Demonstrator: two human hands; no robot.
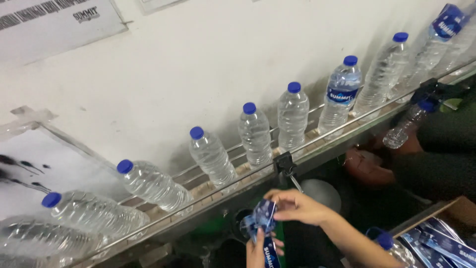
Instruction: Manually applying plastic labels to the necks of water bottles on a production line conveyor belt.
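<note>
- Just above the hands runs the conveyor rail (pixel 317 144), its black bracket (pixel 284 163) close over the right hand (pixel 297 206); dark open room lies below it.
- The right hand pinches the top of a blue label sleeve (pixel 263 216); the left hand (pixel 258 250) grips it from beneath.
- The left hand is cut off by the frame's bottom edge; a blue-capped bottle (pixel 389 245) sits right of the grip.

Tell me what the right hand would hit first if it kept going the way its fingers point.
Probably the blue label sleeve that the right hand already pinches; the left hand sits just below. Depth is unclear.
</note>
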